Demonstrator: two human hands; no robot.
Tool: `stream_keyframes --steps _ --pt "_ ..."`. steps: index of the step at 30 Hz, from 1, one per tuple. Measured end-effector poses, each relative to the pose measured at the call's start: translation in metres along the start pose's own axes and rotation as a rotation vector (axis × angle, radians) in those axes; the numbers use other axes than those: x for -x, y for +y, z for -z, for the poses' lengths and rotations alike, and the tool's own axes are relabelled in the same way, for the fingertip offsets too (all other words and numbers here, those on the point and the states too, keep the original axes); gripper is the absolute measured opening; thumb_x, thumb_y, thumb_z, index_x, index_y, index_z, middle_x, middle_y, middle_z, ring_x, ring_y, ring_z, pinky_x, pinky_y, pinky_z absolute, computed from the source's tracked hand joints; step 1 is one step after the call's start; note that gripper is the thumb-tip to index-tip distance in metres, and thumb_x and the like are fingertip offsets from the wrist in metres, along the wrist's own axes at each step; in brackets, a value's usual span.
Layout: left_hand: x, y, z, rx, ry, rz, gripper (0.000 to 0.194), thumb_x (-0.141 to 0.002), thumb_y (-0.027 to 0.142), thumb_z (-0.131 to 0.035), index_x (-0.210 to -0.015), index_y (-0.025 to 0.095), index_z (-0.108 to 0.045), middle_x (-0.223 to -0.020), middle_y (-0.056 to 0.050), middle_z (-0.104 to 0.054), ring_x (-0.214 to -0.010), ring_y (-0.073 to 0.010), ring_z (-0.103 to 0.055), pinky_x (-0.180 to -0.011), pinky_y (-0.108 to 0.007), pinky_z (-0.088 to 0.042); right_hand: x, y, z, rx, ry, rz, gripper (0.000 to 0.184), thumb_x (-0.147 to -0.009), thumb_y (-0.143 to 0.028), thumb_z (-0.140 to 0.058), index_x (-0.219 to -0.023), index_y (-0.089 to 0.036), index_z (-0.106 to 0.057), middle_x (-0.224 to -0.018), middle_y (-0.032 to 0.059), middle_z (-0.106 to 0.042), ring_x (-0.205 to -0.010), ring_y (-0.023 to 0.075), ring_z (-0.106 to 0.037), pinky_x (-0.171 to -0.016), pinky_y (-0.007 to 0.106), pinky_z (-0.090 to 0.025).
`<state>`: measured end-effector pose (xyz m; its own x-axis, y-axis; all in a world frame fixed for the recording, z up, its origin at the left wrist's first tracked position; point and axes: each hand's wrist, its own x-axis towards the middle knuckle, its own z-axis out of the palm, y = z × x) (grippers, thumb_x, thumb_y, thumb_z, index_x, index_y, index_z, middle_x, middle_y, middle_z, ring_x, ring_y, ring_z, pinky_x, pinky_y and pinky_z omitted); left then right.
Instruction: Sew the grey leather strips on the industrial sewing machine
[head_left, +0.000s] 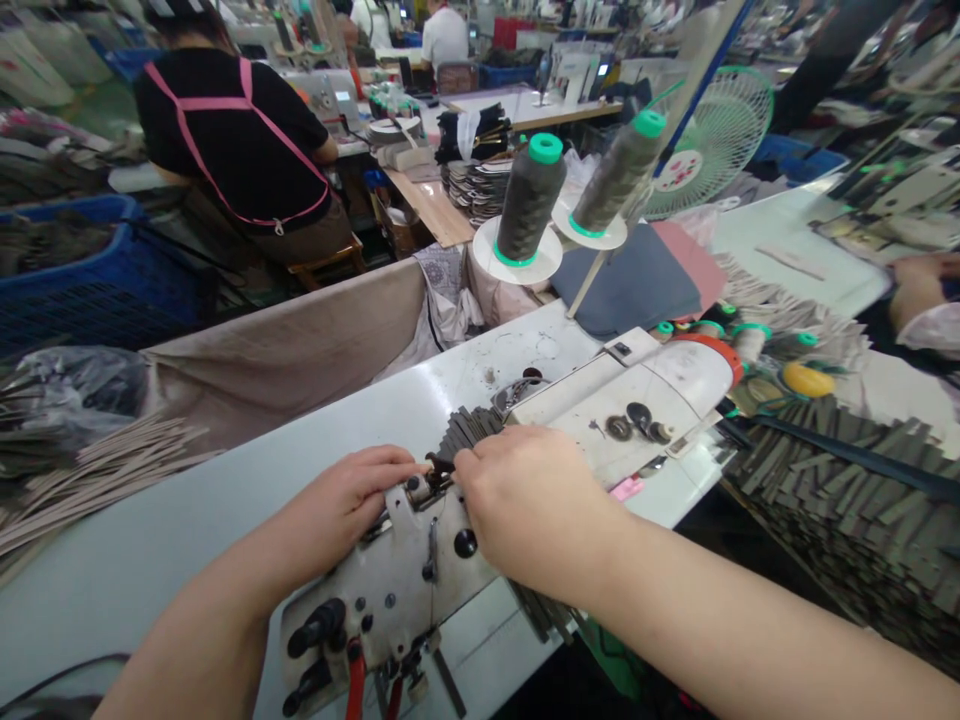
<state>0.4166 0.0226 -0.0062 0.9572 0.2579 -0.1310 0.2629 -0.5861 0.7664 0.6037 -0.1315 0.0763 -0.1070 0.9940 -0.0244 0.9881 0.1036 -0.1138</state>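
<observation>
head view: seeing left hand (352,500) over sewing machine (405,565), with fingers nearly straight, right hand (532,495) just beside, with fingers curled; cannot tell if gripping; seeing dark strips (471,426) bunched just beyond both.

Even indoor light, soft glare on the white tabletop (424,390), blurry, stretched edges.

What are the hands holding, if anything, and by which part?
It cannot be told: the right hand is curled beside the dark strips, any grip hidden from view. The left hand is at the sewing machine, with no held thing clearly visible.
</observation>
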Motion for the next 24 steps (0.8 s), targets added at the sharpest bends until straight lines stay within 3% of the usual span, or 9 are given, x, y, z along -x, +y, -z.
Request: stream_keyframes --steps 3,12,24 --pt "-0.001 0.001 0.000 0.001 -0.012 -0.013 0.054 -0.083 0.007 -0.039 -0.116 0.025 -0.076 -0.118 -0.004 -0.070 -0.112 -0.0192 -0.063 -0.105 -0.030 -0.047 0.000 -0.001 0.009 0.030 -0.013 -0.061 0.006 -0.078 -0.013 -0.068 -0.073 -0.017 -0.067 -0.069 0.0067 -0.067 -0.063 0.0220 -0.059 -0.058 0.034 -0.035" --pt "-0.004 0.010 0.006 0.040 -0.034 -0.051 0.054 -0.082 0.002 -0.037 -0.112 0.022 -0.077 -0.112 -0.004 -0.070 -0.107 -0.0178 -0.063 -0.101 -0.028 -0.047 -0.018 -0.007 0.010 0.086 -0.200 0.067 0.012 -0.075 -0.005 -0.065 -0.077 -0.015 -0.071 -0.075 0.0095 -0.070 -0.069 0.0232 -0.062 -0.061 0.035 -0.039" --pt "-0.004 0.002 0.003 -0.004 -0.025 -0.040 0.056 -0.078 0.000 -0.040 -0.114 0.021 -0.076 -0.111 -0.006 -0.070 -0.106 -0.0210 -0.062 -0.098 -0.033 -0.047 -0.037 -0.031 0.015 0.206 -0.396 0.231 0.012 -0.082 -0.004 -0.067 -0.077 -0.012 -0.074 -0.076 0.0137 -0.073 -0.066 0.0209 -0.067 -0.058 0.030 -0.046"
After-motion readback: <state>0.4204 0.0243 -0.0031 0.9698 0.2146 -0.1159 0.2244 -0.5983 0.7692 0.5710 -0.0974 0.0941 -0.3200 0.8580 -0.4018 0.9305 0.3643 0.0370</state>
